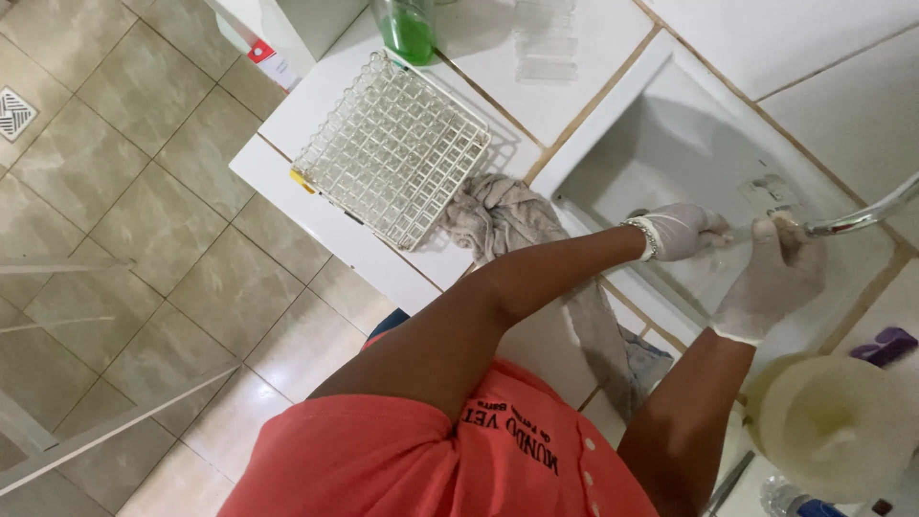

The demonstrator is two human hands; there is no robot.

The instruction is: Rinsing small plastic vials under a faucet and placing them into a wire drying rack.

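Faucet spout [852, 220] | over sink [670, 124] | right hand [775, 278] fingers wrapped on its tip | left hand [680, 232] fingers curled beside

Lab washing area, white tiled sink [613, 115], wire test-tube rack [392, 148]

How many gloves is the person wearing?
2. One white glove covers the left hand, held over the white sink. The other covers the right hand, raised by the end of the metal tap. No spare gloves show on the counter.
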